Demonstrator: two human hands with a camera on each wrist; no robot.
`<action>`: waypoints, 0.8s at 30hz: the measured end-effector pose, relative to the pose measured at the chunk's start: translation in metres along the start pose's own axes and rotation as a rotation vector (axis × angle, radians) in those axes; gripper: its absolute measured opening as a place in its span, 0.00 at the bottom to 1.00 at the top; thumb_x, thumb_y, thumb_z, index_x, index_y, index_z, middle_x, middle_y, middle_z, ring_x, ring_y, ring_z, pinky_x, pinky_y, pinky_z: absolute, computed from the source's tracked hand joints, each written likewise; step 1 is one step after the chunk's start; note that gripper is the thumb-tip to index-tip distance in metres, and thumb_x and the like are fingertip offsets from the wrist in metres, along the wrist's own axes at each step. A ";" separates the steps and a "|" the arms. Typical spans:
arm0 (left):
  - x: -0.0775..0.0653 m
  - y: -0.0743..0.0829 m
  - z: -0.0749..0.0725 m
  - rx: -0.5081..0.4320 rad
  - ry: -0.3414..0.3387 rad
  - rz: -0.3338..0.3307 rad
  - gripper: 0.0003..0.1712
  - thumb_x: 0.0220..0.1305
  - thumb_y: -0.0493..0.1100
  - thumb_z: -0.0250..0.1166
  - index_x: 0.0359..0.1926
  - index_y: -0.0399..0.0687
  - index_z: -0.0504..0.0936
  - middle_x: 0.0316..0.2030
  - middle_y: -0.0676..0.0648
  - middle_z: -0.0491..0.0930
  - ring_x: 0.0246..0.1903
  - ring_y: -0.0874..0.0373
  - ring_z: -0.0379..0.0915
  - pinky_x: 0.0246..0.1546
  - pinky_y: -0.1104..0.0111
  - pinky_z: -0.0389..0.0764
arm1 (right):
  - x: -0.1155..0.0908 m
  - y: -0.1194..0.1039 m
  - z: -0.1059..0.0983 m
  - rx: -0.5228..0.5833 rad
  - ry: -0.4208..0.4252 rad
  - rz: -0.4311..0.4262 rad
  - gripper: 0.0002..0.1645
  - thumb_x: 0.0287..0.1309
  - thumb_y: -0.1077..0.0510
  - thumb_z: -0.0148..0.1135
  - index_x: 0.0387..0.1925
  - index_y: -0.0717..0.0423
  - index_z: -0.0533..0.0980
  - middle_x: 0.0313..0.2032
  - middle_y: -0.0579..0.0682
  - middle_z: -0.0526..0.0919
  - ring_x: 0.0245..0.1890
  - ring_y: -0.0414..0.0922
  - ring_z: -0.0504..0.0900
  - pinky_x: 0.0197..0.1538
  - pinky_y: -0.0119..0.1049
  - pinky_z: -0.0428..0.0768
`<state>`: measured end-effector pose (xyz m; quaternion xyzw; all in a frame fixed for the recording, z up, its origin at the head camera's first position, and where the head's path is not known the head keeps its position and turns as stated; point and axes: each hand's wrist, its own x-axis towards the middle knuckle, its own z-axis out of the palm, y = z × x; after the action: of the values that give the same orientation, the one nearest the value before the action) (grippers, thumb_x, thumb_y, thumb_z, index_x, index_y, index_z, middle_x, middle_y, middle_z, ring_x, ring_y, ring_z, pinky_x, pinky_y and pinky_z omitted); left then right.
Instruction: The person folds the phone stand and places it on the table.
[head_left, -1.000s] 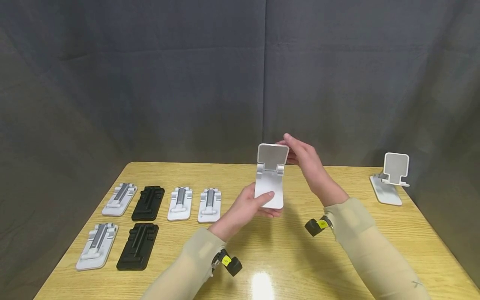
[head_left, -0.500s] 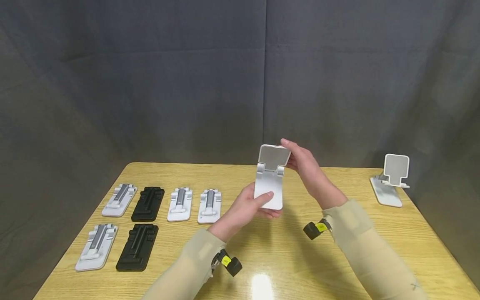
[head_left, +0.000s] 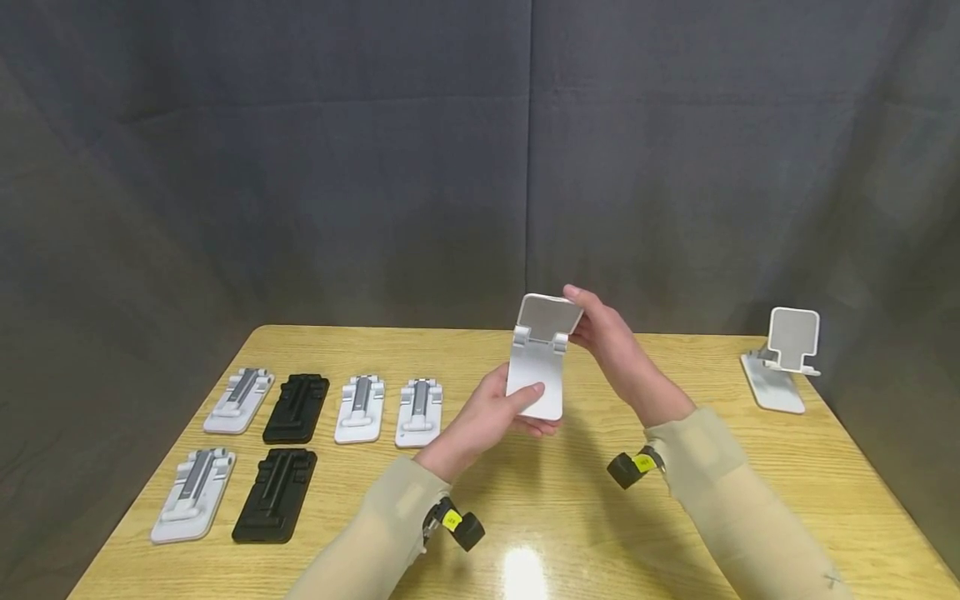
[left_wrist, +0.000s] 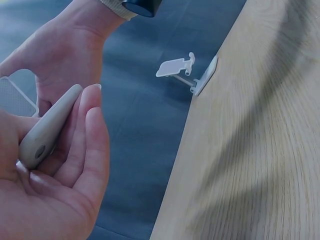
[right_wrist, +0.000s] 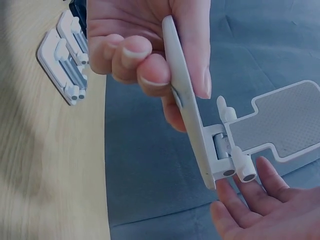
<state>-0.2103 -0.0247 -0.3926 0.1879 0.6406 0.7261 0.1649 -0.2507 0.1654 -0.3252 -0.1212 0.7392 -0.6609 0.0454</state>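
A white phone stand is held up over the table, its grey-padded plate swung out from the base at the hinge. My left hand grips the lower end of the base, thumb across the front and fingers behind. The right hand holds the plate's upper right corner, with the thumb at the edge and the other fingers behind. In the right wrist view, fingertips of that hand show beside the hinge. From the left wrist view, the base's edge lies across the left palm.
Folded phone stands lie on the left of the wooden table: several white ones, such as this one, and two black ones, one being the near stand. An unfolded white stand stands at the far right. A dark curtain hangs behind.
The right hand has come lower and taken hold of the plate's corner with the thumb. The plate has tilted, its right corner dropping. My left hand has barely moved.
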 end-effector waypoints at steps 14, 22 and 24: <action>0.001 0.005 -0.002 0.003 0.028 -0.013 0.22 0.78 0.39 0.55 0.67 0.35 0.66 0.43 0.36 0.84 0.36 0.46 0.86 0.44 0.51 0.85 | -0.007 -0.002 0.005 0.048 -0.073 -0.034 0.38 0.73 0.37 0.42 0.64 0.65 0.69 0.61 0.57 0.72 0.67 0.54 0.69 0.73 0.50 0.61; 0.001 0.005 -0.003 0.005 0.045 -0.005 0.22 0.79 0.39 0.54 0.67 0.35 0.66 0.43 0.37 0.84 0.36 0.46 0.87 0.47 0.44 0.83 | -0.011 0.002 0.008 0.065 -0.103 0.016 0.40 0.73 0.36 0.42 0.68 0.65 0.65 0.66 0.60 0.69 0.69 0.56 0.67 0.73 0.51 0.60; 0.001 0.005 -0.004 0.005 0.049 -0.005 0.22 0.79 0.39 0.54 0.67 0.35 0.65 0.43 0.37 0.84 0.36 0.46 0.87 0.47 0.43 0.82 | -0.011 0.004 0.008 0.083 -0.108 0.031 0.40 0.72 0.36 0.41 0.67 0.66 0.65 0.65 0.62 0.71 0.68 0.58 0.69 0.73 0.51 0.61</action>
<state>-0.2131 -0.0283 -0.3880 0.1687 0.6467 0.7285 0.1505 -0.2390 0.1606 -0.3311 -0.1431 0.7094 -0.6828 0.1003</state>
